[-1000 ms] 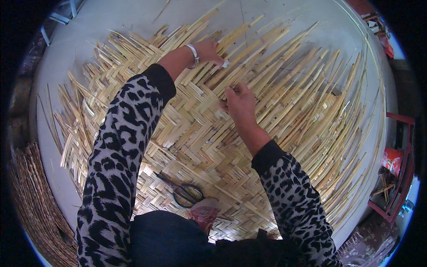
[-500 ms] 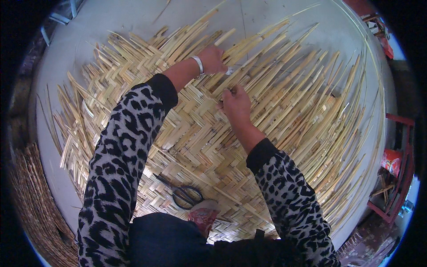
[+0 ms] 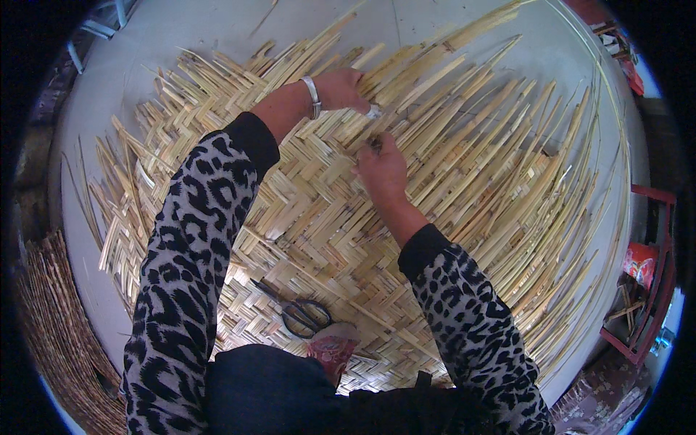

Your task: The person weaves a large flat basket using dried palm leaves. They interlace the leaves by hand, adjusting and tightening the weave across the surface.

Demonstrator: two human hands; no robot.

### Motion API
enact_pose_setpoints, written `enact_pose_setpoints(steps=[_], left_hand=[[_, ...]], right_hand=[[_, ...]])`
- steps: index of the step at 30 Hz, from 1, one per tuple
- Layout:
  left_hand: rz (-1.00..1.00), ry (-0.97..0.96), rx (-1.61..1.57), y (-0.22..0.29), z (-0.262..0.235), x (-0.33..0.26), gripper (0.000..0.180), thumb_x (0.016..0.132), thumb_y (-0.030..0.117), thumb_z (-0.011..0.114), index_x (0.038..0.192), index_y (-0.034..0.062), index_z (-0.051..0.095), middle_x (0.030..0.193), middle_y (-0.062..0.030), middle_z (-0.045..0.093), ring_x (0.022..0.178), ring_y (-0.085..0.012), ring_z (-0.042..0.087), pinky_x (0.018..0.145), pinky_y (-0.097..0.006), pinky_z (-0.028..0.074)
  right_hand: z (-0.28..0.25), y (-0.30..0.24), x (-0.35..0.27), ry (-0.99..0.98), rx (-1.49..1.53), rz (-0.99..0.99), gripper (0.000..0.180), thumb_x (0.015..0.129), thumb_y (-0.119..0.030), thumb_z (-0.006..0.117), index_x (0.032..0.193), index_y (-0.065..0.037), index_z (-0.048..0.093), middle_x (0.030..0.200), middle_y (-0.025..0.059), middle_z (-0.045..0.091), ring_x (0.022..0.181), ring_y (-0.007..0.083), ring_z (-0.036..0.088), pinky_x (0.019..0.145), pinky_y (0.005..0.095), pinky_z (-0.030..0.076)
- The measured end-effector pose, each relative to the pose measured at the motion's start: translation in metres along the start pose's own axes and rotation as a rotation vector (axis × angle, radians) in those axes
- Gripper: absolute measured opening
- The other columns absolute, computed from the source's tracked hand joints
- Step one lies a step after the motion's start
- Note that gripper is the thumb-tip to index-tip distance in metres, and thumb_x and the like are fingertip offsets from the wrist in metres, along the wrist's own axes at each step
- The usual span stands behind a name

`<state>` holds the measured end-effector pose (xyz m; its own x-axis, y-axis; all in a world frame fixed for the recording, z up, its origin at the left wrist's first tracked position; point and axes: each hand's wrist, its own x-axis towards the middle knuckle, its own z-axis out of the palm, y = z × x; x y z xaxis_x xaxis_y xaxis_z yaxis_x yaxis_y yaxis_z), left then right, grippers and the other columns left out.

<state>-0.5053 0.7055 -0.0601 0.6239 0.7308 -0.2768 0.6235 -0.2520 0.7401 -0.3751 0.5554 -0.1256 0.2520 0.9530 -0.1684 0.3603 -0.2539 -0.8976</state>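
Observation:
A half-woven mat [image 3: 312,196] of pale flat reed strips in a herringbone pattern lies on the floor beneath me, loose strip ends fanning out at its far and right sides. My left hand [image 3: 342,90], with a silver bracelet at the wrist and a white wrap on the thumb, is closed on several lifted reed strips [image 3: 435,54] at the far edge. Closer to me, my right hand [image 3: 383,168] is closed low over the weave, with a small dark thing at its fingertips that I cannot make out. Black-handled scissors [image 3: 304,317] lie on the mat near my foot.
My patterned shoe [image 3: 332,351] rests on the mat's near part. A bundle of thin brown stalks [image 3: 65,333] lies at the left. On the right stands a red frame [image 3: 656,275] with a red item [image 3: 638,262] by it. Pale metal legs [image 3: 98,29] show at the far left.
My left hand has turned and raised the reed strips, whose far ends have swung up and to the right. My right hand has shifted only slightly.

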Motion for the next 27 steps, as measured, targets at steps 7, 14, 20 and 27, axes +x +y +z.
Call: enact_pose_setpoints(steps=[7, 14, 20, 27], left_hand=[[0.086, -0.013, 0.109, -0.007, -0.008, -0.009, 0.048, 0.074, 0.025, 0.074, 0.111, -0.0025, 0.062, 0.092, -0.0096, 0.067, 0.081, -0.0200, 0.060, 0.078, -0.034, 0.048], [-0.110, 0.154, -0.074, -0.031, -0.013, -0.033, 0.044, 0.079, 0.020, 0.072, 0.117, 0.0007, 0.063, 0.097, -0.0072, 0.066, 0.079, -0.0128, 0.057, 0.070, -0.028, 0.046], [-0.220, 0.446, -0.691, -0.065, 0.003, -0.050, 0.032, 0.078, 0.012, 0.067, 0.110, 0.0048, 0.069, 0.087, -0.0058, 0.068, 0.075, -0.0121, 0.063, 0.067, -0.027, 0.052], [-0.185, 0.559, -0.329, -0.087, 0.001, -0.072, 0.030, 0.078, 0.007, 0.065, 0.107, -0.0005, 0.069, 0.085, -0.0091, 0.069, 0.070, -0.0129, 0.065, 0.064, -0.027, 0.054]], right_hand=[[-0.011, -0.018, -0.004, -0.119, -0.155, -0.109, 0.034, 0.086, -0.025, 0.060, 0.116, -0.010, 0.058, 0.097, 0.0217, 0.065, 0.089, 0.0420, 0.062, 0.077, 0.0494, 0.049], [-0.016, -0.021, 0.007, -0.170, -0.340, -0.170, 0.033, 0.087, -0.028, 0.059, 0.117, -0.015, 0.060, 0.098, 0.0187, 0.066, 0.091, 0.0383, 0.063, 0.078, 0.0475, 0.049], [-0.012, -0.025, 0.001, -0.131, -0.317, -0.066, 0.022, 0.086, -0.024, 0.059, 0.105, -0.013, 0.061, 0.093, 0.0163, 0.066, 0.088, 0.0360, 0.063, 0.076, 0.0455, 0.049], [-0.007, -0.031, -0.013, -0.115, -0.603, -0.291, 0.016, 0.087, -0.017, 0.054, 0.100, -0.010, 0.060, 0.095, 0.0159, 0.060, 0.083, 0.0378, 0.064, 0.071, 0.0475, 0.052]])
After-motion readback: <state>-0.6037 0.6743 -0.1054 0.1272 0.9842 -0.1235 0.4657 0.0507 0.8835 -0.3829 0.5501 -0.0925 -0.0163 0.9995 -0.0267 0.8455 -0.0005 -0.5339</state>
